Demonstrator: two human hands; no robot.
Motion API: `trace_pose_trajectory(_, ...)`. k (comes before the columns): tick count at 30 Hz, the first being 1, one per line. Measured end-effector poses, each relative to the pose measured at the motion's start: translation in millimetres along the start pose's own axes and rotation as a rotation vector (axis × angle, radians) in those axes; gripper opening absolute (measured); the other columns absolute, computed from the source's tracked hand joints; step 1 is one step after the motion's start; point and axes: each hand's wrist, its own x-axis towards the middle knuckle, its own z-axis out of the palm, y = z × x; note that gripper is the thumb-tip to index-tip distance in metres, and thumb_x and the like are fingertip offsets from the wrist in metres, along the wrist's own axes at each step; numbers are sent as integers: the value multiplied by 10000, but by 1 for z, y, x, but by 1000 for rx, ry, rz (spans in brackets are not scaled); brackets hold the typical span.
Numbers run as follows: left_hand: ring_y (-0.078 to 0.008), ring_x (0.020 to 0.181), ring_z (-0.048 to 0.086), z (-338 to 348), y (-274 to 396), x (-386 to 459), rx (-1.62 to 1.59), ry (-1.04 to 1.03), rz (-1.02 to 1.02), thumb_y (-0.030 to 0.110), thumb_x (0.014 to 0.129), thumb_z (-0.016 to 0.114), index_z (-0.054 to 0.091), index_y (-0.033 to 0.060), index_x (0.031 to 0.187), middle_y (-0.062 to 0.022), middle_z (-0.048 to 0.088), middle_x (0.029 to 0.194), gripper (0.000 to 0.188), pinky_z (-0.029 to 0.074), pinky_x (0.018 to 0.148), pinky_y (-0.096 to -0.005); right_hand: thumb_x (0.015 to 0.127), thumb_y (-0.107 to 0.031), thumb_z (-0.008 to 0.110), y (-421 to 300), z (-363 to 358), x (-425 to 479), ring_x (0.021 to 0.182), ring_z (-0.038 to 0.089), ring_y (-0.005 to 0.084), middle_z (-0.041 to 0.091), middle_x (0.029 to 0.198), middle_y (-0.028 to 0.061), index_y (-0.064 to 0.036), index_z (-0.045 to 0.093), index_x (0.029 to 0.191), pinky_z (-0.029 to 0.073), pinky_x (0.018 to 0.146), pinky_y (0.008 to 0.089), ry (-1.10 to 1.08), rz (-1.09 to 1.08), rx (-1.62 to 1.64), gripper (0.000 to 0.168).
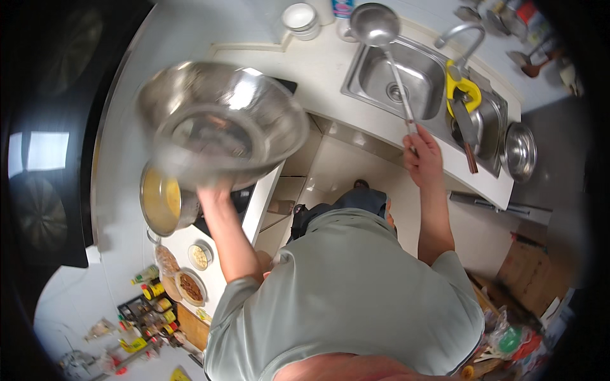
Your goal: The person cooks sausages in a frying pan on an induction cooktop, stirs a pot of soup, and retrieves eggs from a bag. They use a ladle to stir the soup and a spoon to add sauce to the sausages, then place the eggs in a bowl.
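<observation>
My left hand [215, 186] is at the near rim of a large, shiny metal basin or wok [276, 105]. The vessel is raised above the stove side of the counter and blurred; its rim hides most of the fingers. Farther right, my right hand [423, 155] grips the handle of a long metal ladle [376, 26]. The ladle extends over the left bowl of a steel sink [400, 71], its round head toward the back of the counter. Beside my left forearm stands a metal pot [190, 209] with yellowish contents.
A knife [462, 116] and a yellow-rimmed item [469, 90] lie at the right sink bowl. A metal bowl [521, 150] leans by the counter's end. White bowls [301, 21] sit at the back. Bowls of chopped food [200, 257] and brown food [191, 288] stand left, near bottles [155, 290].
</observation>
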Motion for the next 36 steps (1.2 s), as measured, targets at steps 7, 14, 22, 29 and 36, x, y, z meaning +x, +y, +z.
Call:
trace_pose_trajectory(7,-176,613,611,261,-130,99,584,-363,-118,-11,869,441,531,-17,987,-75,584,777,149,505,468,-301,942,-90,476,-49,-83,-45,455,330,15,557,782,13,-29,532,1165,233,370,164,211,-219,-54,238)
trace_pose_trajectory(14,-160,546,559,322,-183,134,505,-398,-234,5,829,463,519,3,878,-64,567,717,74,477,440,-275,947,-103,464,-45,-112,-73,446,320,28,552,796,6,-28,528,1111,225,366,176,423,-258,30,191)
trace_pose_trajectory(22,-236,803,658,185,-138,132,-262,-400,-453,14,842,526,579,-23,1017,-145,638,951,187,564,693,-351,990,-154,395,-11,-138,-52,408,277,40,453,747,22,-99,461,1077,203,293,175,172,-111,280,122)
trace_pose_trajectory(29,-210,955,622,14,-32,42,-699,-82,-110,97,888,554,581,2,1074,-120,635,1036,210,508,885,-367,1006,-277,372,-2,-98,18,390,178,41,274,543,-46,-78,427,839,165,311,207,-319,100,353,266)
trace_pose_trajectory(36,-201,901,628,-173,94,-29,-477,318,210,96,884,561,551,27,1081,-101,626,1013,209,557,784,-318,1016,-266,339,30,-44,53,428,239,53,375,635,-9,-25,446,884,201,336,211,-373,134,459,295)
